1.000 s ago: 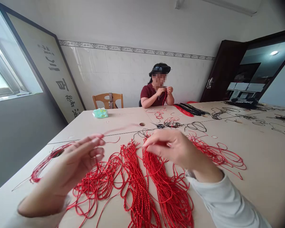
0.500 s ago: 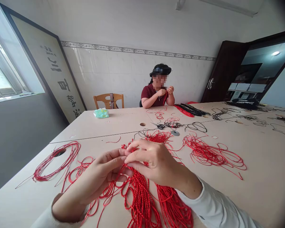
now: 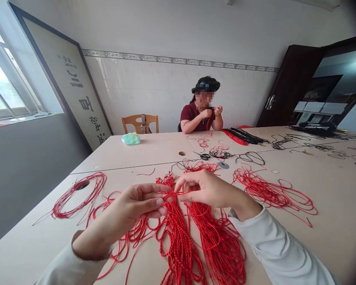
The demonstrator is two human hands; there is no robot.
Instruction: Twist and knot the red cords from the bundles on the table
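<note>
The left hand (image 3: 136, 202) and right hand (image 3: 204, 190) pinch a red cord (image 3: 178, 193) taut, just above the twisted bundles (image 3: 178, 237).

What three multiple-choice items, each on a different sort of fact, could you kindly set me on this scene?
1. Where does the seated person sit?
A) By the window
B) Across the table
C) Beside the door

2. What colour is the cord under the hands?
A) Black
B) Green
C) Red

3. What are the left hand and right hand doing?
A) Pinching one strand between them
B) Lying flat on the table
C) Holding scissors

Answers:
1. B, as the person sits at the table's far side.
2. C, as the loops show red.
3. A, as the fingers of both hands meet on the strand.
</note>
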